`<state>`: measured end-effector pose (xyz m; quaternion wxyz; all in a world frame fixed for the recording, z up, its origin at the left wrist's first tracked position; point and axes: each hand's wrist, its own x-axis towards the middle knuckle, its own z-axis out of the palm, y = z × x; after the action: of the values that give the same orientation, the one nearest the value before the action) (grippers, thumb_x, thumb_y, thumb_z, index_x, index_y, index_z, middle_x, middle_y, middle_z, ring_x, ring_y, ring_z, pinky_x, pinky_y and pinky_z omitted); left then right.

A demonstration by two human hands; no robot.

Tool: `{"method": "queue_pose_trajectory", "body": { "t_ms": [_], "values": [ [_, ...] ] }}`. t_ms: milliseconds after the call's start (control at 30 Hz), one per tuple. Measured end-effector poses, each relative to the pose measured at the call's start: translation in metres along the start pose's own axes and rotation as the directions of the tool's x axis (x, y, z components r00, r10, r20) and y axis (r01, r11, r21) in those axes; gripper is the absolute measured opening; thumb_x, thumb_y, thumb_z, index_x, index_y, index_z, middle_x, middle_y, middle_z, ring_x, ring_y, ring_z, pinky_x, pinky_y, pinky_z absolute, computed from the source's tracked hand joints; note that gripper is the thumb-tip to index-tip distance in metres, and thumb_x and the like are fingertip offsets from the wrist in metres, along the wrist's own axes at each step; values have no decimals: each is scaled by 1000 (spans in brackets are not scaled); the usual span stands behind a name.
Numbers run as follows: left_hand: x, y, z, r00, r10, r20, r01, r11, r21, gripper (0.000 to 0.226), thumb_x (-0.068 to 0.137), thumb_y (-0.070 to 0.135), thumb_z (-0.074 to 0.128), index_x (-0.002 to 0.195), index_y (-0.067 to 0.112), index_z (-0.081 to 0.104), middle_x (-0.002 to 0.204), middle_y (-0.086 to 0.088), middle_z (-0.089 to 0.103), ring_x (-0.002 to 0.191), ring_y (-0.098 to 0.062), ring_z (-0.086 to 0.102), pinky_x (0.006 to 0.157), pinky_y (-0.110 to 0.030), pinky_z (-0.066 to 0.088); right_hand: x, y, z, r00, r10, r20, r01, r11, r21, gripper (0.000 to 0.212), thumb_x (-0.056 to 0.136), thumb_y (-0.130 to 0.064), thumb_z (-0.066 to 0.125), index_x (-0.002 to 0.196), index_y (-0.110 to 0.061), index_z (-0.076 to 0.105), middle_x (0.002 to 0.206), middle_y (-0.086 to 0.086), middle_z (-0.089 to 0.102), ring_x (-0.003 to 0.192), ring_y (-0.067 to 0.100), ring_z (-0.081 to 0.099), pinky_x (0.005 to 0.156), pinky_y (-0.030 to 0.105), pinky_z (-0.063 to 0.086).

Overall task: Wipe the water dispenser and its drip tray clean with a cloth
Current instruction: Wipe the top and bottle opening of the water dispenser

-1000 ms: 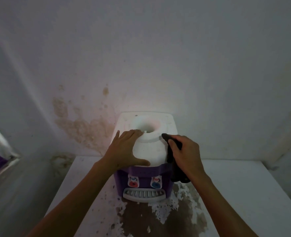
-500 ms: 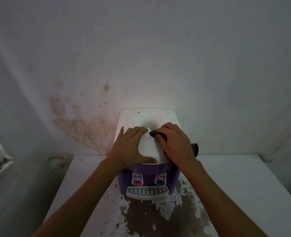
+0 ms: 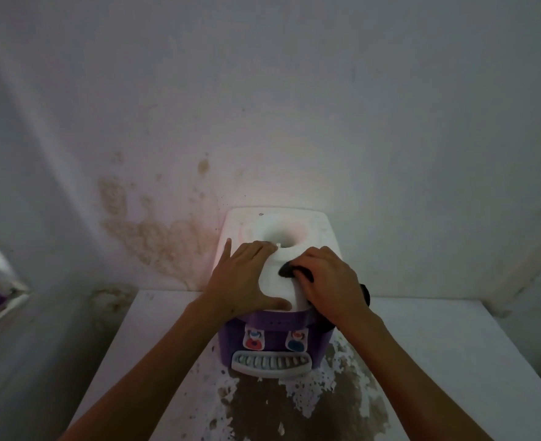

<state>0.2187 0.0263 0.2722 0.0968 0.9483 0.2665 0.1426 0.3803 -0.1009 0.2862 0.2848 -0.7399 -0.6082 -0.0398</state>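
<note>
Right hand (image 3: 329,281) shifted nearer, cloth (image 3: 286,269) on dispenser (image 3: 272,326)

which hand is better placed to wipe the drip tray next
Right, probably. The right hand already grips the cloth on the dispenser top; the left hand lies flat, steadying it. The drip tray sits uncovered below.

Cloth (image 3: 286,269) mostly hidden under right hand (image 3: 328,280).
</note>
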Motion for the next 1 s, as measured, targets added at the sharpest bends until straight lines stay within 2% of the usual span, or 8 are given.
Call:
{"method": "queue_pose_trajectory", "body": {
  "t_ms": [133, 333, 500, 567, 667, 800, 900, 1000],
  "values": [
    [0, 0, -1, 1000, -17, 11, 17, 1000, -5, 120, 55, 97, 47, 152, 28, 30, 157, 11, 35, 145, -15, 31, 126, -55, 5, -7, 3, -10, 991, -60, 116, 56, 998, 32, 19, 98, -31, 59, 105, -43, 73, 103, -21, 63, 96, -3, 49, 78, 20, 47],
    [2, 2, -3, 1000, -19, 16, 19, 1000, -1, 114, 61, 90, 61, 152, 29, 31, 157, 10, 35, 145, -17, 31, 125, -56, 5, -8, 16, 0, 977, 190, -98, -198, 977, -85, 19, 99, -31, 58, 107, -30, 75, 102, -12, 65, 98, 10, 56, 70, 24, 47],
    [0, 3, -1, 1000, -20, 2, 20, 1000, -20, 119, 56, 96, 50, 151, 28, 33, 154, 10, 39, 142, -17, 37, 124, -57, 10, -25, -6, 8, 1000, 4, -10, -4, 998, 65, 21, 98, -28, 61, 113, -33, 74, 102, -14, 63, 97, 5, 52, 77, 19, 47],
    [-1, 4, -3, 1000, -23, 21, 23, 999, -37, 118, 57, 94, 55, 152, 27, 32, 155, 9, 37, 143, -18, 35, 124, -57, 11, -26, 1, 4, 999, -22, 26, 19, 993, 117, 23, 98, -30, 61, 117, -34, 73, 105, -14, 63, 99, 5, 53, 82, 19, 47],
    [-2, 7, -9, 998, -26, 52, 28, 999, -39, 112, 65, 81, 71, 154, 26, 29, 157, 8, 34, 143, -18, 33, 124, -57, 10, -25, 19, 5, 995, 65, -79, -55, 991, 124, 22, 97, -29, 62, 116, -33, 74, 104, -11, 62, 99, 7, 55, 82, 24, 50],
    [0, 6, -14, 995, -31, 96, 36, 998, -44, 112, 67, 75, 75, 156, 26, 27, 158, 8, 32, 143, -19, 33, 124, -57, 12, -29, 12, 18, 953, 216, -213, -194, 974, 120, 22, 100, -26, 59, 117, -21, 73, 106, -4, 61, 98, 13, 52, 81, 29, 52],
    [1, 6, -14, 994, -35, 99, 40, 998, -43, 114, 65, 75, 76, 155, 26, 28, 158, 7, 34, 143, -20, 34, 124, -57, 14, -39, 0, 26, 985, 74, -154, -61, 994, 85, 30, 103, -32, 53, 121, -17, 70, 114, -4, 61, 102, 13, 51, 85, 23, 48],
    [3, 6, -14, 995, -30, 96, 34, 999, -35, 114, 64, 76, 76, 155, 26, 30, 156, 7, 36, 141, -20, 36, 123, -56, 17, -38, 5, 18, 995, -56, -80, 63, 994, 87, 25, 101, -26, 58, 119, -16, 72, 111, -6, 62, 99, 11, 53, 84, 21, 48]
  ]
}}
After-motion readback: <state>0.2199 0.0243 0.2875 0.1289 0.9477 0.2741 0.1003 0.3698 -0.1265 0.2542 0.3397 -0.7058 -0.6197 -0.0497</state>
